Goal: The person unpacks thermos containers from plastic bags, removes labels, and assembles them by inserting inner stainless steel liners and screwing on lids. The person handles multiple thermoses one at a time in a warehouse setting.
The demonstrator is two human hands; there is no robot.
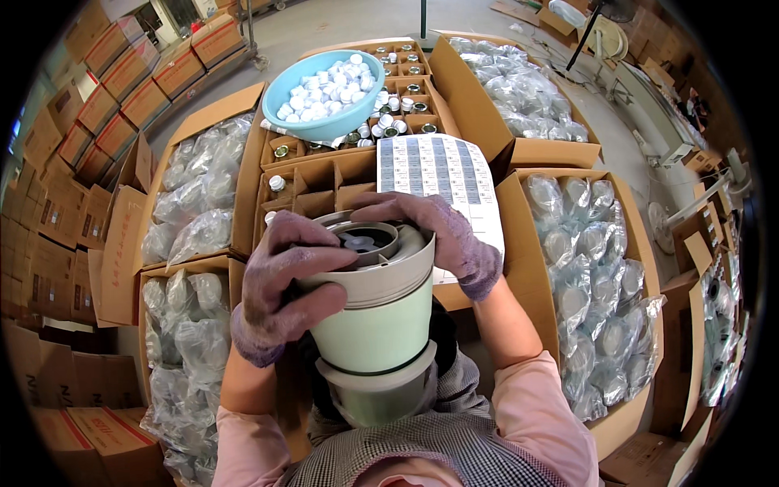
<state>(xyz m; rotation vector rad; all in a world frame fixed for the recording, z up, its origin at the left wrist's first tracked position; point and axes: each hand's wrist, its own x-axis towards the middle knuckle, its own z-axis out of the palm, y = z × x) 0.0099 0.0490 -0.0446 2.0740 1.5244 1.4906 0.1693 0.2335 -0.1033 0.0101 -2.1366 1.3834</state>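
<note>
A pale green thermos jug (373, 325) with a grey collar stands upright close to my body. Its round neck (375, 240) is dark inside, with a small clear piece at its middle. My left hand (288, 280), in a mauve work glove, grips the left side of the collar, its fingers reaching over the neck. From the right, my gloved right hand (442, 231) curls over the far side of the collar. The right fingertips lie at the neck's far edge. A printed label sheet (438, 174) lies on the carton just beyond the jug.
A blue basin (272, 101) of white caps rests on a divided carton (320, 174) with several metal-mouthed bottles. Open cartons of plastic-wrapped glassware (199, 195) flank me on both sides, one (588, 276) at right. Stacked boxes (122, 69) stand far left; a fan (665, 223) is at right.
</note>
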